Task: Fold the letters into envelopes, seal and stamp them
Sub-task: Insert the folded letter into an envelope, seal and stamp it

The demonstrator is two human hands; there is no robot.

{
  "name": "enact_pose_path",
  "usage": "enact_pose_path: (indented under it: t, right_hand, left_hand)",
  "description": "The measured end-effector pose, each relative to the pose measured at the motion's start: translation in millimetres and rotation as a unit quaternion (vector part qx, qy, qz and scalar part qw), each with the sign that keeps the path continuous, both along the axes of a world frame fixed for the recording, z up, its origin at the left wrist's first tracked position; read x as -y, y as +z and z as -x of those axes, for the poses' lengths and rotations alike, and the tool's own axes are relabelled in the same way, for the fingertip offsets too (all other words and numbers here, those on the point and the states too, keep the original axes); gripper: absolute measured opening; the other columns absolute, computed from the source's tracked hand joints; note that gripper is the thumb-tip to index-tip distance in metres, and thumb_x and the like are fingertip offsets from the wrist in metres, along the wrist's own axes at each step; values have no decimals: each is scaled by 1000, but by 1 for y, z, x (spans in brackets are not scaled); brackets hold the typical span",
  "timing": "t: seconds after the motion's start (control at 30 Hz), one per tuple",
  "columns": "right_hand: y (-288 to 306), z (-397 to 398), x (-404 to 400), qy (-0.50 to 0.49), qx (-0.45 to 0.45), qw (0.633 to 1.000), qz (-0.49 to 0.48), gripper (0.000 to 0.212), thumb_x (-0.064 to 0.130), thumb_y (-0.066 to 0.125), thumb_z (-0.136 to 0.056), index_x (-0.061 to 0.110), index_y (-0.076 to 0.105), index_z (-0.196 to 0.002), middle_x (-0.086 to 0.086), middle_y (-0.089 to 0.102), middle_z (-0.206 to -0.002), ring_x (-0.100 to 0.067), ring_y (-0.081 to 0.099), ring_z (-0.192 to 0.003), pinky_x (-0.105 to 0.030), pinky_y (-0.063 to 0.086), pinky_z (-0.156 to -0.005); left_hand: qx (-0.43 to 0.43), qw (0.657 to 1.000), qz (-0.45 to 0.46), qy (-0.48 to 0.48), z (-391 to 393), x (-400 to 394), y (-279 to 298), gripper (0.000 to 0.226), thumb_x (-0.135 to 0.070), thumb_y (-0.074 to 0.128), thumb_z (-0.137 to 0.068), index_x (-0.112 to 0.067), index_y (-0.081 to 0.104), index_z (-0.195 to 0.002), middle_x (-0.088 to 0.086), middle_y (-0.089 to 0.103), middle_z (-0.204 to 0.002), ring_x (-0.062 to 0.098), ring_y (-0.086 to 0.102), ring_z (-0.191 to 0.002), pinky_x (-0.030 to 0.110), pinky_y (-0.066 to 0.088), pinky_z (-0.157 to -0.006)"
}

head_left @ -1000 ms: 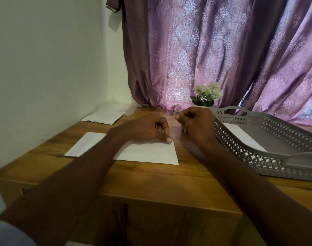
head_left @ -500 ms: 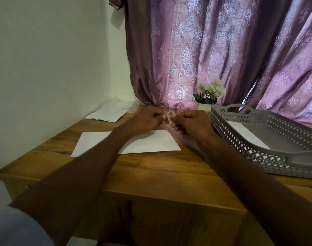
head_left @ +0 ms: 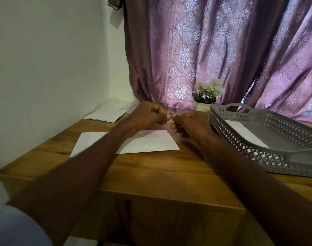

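Note:
A white envelope [head_left: 148, 142] lies flat on the wooden table [head_left: 151, 171], partly hidden by my left forearm. Just above its far edge my left hand [head_left: 148, 114] and my right hand [head_left: 190, 124] meet fingertip to fingertip. Between them they pinch a small stamp [head_left: 171, 118], of which only a bluish-white scrap shows. Both hands have their fingers curled. More white sheets or envelopes [head_left: 107, 113] lie at the back left corner by the wall.
A grey perforated tray [head_left: 268, 157] with handles stands on the right and holds a white envelope [head_left: 245, 132]. A small potted plant with white flowers [head_left: 207, 93] stands behind it before the purple curtain [head_left: 213, 50]. A white wall bounds the left side.
My left hand lifted off the envelope and came up to meet my right hand, and both now pinch the stamp. The view tilted up slightly.

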State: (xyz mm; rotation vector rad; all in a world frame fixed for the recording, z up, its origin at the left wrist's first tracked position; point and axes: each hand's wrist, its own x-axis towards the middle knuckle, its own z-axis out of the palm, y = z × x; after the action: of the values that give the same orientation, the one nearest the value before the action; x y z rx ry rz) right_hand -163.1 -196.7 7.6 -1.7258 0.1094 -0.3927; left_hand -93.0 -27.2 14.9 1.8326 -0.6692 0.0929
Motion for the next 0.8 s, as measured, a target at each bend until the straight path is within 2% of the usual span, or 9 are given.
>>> enact_pose_path:
  t: [0.1, 0.2, 0.27, 0.37, 0.43, 0.53, 0.6, 0.7, 0.8]
  right_hand:
    - [-3, -5, 3, -59, 60, 988, 127, 15, 27, 76, -93, 12, 78, -96, -8, 77, -85, -21, 72, -75, -36, 57, -67]
    - [2, -5, 4, -39, 126, 983, 129, 13, 14, 76, -91, 15, 76, -104, -4, 77, -94, -19, 71, -90, -36, 56, -81]
    - [3, -5, 4, -12, 130, 984, 117, 17, 5, 74, -90, 14, 77, -104, -4, 77, -95, -16, 72, -89, -30, 57, -75]
    - [2, -4, 3, 7, 122, 982, 145, 23, -3, 74, -88, 20, 77, -90, 5, 75, -80, -4, 69, -71, -14, 50, -62]
    - [0, -5, 3, 3, 120, 978, 171, 24, -4, 75, -87, 20, 77, -87, 6, 73, -76, -5, 67, -69, -14, 48, -62]
    - [-1, -5, 4, -9, 121, 972, 202, 14, -1, 77, -86, 9, 80, -95, -1, 74, -80, -12, 67, -74, -24, 51, -70]
    - [-1, -5, 4, -11, 116, 976, 186, 14, -2, 77, -86, 6, 80, -97, -3, 73, -81, -14, 66, -75, -25, 51, -70]
    - [2, -3, 9, 10, 87, 988, 125, 13, -3, 76, -86, 5, 79, -96, -6, 73, -78, -14, 64, -71, -21, 51, -60]
    - [4, 2, 14, 69, 25, 991, 112, 16, -1, 82, -81, 3, 79, -96, -12, 76, -77, -13, 64, -63, -19, 54, -54]
  left_hand:
    - [-7, 1000, -2, -3, 0, 1, 0, 6, -17, 80, -89, -13, 77, -86, 13, 79, -95, 18, 76, -79, 26, 62, -72]
    - [6, 1000, -12, -24, -1, -1, 0, 5, -15, 80, -89, -10, 78, -90, 16, 79, -97, 27, 77, -88, 32, 63, -82]
    - [18, 998, -30, -47, -1, -1, -1, 8, -13, 80, -88, -7, 80, -93, 16, 79, -98, 30, 77, -91, 32, 63, -85]
    - [40, 995, -70, -56, -4, -1, -4, 15, -14, 81, -88, -3, 80, -98, 14, 79, -95, 26, 77, -87, 25, 63, -80]
    - [54, 993, -87, -54, -5, -2, -5, 13, -14, 81, -88, -4, 81, -95, 13, 79, -89, 19, 74, -78, 20, 60, -72]
    - [63, 991, -112, -42, -6, -3, -7, 12, -19, 83, -87, -9, 82, -93, 6, 78, -81, 9, 70, -68, 16, 56, -64]
    - [70, 990, -120, -28, -7, -5, -6, 13, -24, 85, -85, -13, 82, -92, 1, 79, -82, 7, 71, -72, 20, 56, -67]
    - [79, 986, -144, -11, -11, -11, -2, 20, -31, 87, -81, -15, 83, -92, -3, 79, -86, 13, 71, -81, 30, 56, -77]
    - [41, 969, -239, -47, -14, -19, -2, 23, -42, 88, -77, -21, 81, -85, -13, 73, -77, 8, 64, -79, 28, 47, -74]
